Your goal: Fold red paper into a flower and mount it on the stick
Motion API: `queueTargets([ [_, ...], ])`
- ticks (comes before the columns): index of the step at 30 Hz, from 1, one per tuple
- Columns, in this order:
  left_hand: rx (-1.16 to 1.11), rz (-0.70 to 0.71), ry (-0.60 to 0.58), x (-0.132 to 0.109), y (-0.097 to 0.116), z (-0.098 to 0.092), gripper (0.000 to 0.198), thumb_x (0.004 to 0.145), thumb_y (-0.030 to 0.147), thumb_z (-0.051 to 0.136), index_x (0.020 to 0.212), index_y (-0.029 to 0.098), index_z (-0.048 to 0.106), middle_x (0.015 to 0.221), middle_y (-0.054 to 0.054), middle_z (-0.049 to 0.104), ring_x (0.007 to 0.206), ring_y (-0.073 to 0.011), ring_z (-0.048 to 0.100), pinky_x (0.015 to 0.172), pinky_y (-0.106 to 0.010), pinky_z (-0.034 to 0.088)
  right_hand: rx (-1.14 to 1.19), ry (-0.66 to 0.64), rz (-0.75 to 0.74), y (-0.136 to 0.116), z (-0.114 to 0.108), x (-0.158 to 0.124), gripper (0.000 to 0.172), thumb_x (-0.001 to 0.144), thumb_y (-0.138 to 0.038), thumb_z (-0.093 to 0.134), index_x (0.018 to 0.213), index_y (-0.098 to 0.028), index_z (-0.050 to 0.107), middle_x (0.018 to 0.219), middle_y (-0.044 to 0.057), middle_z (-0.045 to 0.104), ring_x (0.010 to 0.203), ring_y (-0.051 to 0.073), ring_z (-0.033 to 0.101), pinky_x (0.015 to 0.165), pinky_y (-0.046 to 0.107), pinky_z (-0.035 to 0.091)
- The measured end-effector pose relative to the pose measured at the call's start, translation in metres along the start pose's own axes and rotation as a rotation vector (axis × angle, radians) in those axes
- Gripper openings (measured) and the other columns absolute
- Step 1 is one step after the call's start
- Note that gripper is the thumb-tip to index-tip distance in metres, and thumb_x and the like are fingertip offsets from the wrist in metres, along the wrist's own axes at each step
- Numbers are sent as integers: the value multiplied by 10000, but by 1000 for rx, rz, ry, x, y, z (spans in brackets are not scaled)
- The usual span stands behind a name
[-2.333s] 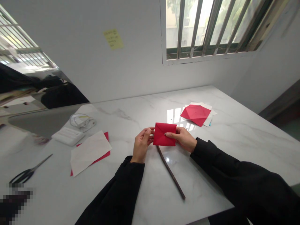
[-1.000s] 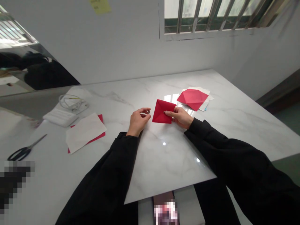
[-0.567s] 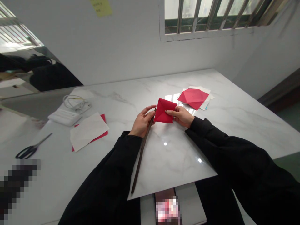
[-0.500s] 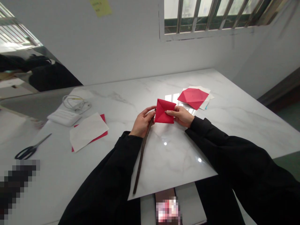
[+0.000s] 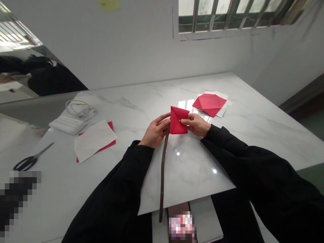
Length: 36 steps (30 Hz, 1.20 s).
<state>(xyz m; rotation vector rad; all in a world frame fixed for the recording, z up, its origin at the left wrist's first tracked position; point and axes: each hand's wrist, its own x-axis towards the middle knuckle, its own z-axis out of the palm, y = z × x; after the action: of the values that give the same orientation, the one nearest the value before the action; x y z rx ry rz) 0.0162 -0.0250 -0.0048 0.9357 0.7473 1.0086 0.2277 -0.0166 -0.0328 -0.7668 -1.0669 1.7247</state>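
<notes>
Swung straight down since a moment ago: a dark brown stick, top end at the left hand, low end out past the front edge of the white marble table. Fingers of the left hand curled narrow by the stick. Red folded paper up above the table, pinched tight by the right hand. Folds done, as far as can be seen; paper and stick only side by side, not joined. Another red paper well ahead, just past the right hand; scissors far off left.
</notes>
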Motion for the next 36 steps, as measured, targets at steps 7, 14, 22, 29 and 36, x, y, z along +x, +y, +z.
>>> queueTargets([
  [7,-48,-29,-69,-2,-8,1,464,775,296,869,1198,182,719,1010,-81,790,807,-159,735,723,-237,574,10,-21,15,-1,0,0,496,656,-377,962,1054,-162,758,1006,82,793,893,203,735,812,313,607],
  [14,-10,-45,-84,-3,-6,2,473,803,320,843,1232,166,714,981,-91,790,790,-170,740,710,-245,574,33,-32,12,0,0,0,500,677,-376,953,1089,-178,750,1053,77,790,925,203,736,834,314,613],
  [22,-37,-62,-66,-4,-4,3,425,794,296,851,1181,185,717,961,-64,785,765,-147,729,693,-222,563,44,-42,11,-2,1,-1,471,678,-380,955,1053,-177,756,1012,61,794,910,193,737,830,294,615],
  [29,-44,-45,-68,-4,-7,1,428,817,326,841,1205,192,719,1024,-79,787,800,-163,736,745,-259,579,7,-49,24,-4,3,-3,436,707,-391,938,1022,-151,758,1020,87,790,936,209,735,874,323,602],
  [36,-42,-34,-73,-4,-8,1,444,798,335,862,1194,187,728,1006,-78,789,802,-168,737,748,-262,579,29,-51,19,-2,3,-3,415,699,-375,944,1006,-155,771,981,69,794,869,174,728,811,273,603],
])
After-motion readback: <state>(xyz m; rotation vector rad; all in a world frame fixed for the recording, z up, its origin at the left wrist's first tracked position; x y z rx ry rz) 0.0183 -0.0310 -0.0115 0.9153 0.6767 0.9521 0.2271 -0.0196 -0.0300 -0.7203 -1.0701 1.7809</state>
